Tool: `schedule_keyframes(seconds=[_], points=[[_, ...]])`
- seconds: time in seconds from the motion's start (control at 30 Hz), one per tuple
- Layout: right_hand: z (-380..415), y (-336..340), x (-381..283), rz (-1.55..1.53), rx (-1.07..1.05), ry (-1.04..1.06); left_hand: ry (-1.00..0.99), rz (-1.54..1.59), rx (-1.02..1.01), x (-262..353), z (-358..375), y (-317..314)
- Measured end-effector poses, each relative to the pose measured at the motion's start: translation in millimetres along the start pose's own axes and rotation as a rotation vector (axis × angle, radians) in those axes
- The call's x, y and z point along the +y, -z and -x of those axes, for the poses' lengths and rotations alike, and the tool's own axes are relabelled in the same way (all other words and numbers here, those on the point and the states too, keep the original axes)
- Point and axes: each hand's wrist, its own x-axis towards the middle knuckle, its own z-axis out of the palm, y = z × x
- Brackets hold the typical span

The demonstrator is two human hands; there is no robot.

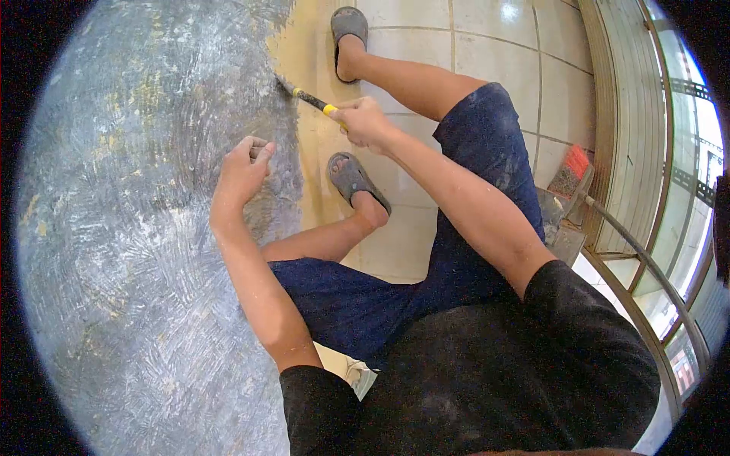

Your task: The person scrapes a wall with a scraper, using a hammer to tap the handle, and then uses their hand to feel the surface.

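My right hand (pixel 362 121) is wrapped round the yellow-and-black handle of a hammer (pixel 310 99). The hammer's grey metal head points up and left, at the border of a rough grey surface (pixel 152 190) covered in short scrape-like marks. My left hand (pixel 245 169), dusty at the fingers, hovers over or beside that grey surface. Its fingers are loosely bent with the thumb apart, and nothing shows in them. A yellowish strip (pixel 312 182) runs between the grey surface and the tiles.
My sandaled feet (pixel 350 34) stand apart on pale floor tiles (pixel 487 61). A red-bristled broom (pixel 572 173) and a dustpan (pixel 564 242) are at the right, beside a ribbed metal frame (pixel 608 114) and glass panels (pixel 688 251).
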Motion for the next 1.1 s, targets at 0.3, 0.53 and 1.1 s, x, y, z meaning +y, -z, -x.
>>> schedule_keyframes(seconds=[0.3,0.53,1.1], points=[[-19.1,0.4,5.3,0.079,0.027,-0.017,0.044,-0.035,-0.027,2.6,-0.7,-3.0],[4.4,0.7,-7.8,0.055,-0.003,-0.033,-0.039,-0.018,0.036,2.3,-3.2,0.6],[-8.1,-3.3,7.6,0.092,0.029,0.070,0.032,-0.057,-0.019,1.4,1.6,0.0]])
